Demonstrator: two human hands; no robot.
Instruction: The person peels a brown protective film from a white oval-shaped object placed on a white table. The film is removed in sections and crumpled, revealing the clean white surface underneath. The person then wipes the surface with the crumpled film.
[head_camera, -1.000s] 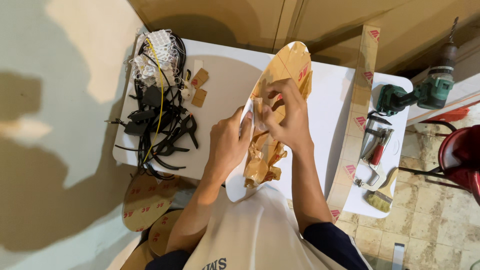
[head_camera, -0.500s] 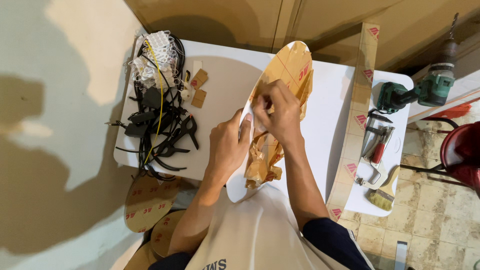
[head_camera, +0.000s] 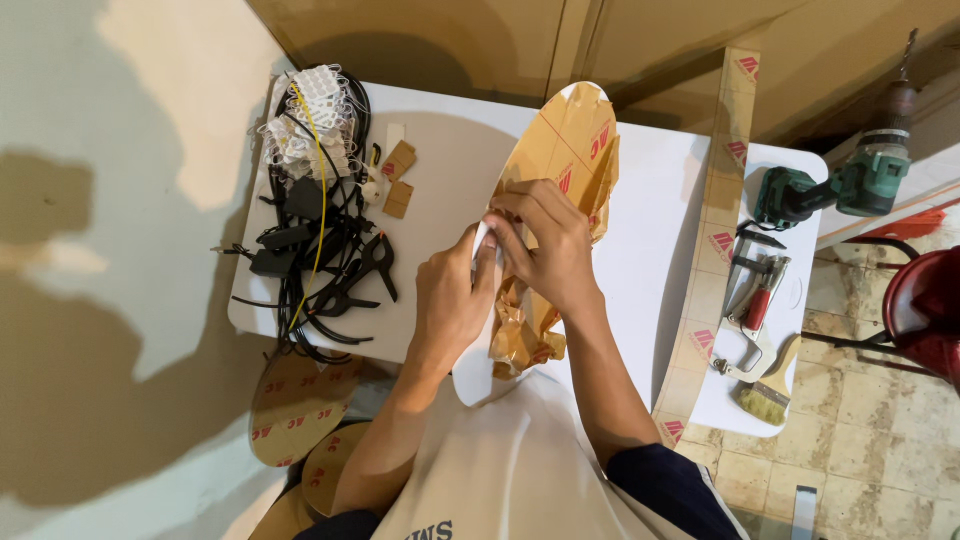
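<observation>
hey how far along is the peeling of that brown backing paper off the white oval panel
About halfway, it seems. Done: the near half of the white oval panel is bare, and peeled brown paper lies crumpled on it. In hand: the left hand steadies the panel while the right hand grips the paper's edge. Left: the far half is covered.

My left hand (head_camera: 452, 300) and right hand (head_camera: 545, 245) meet at the fingertips, both curled in a pinch, forearms angled inward.

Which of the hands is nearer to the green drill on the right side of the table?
Right. The right hand rests on the oval panel, on the green drill's side. The left hand lies beyond it, farther away.
</observation>
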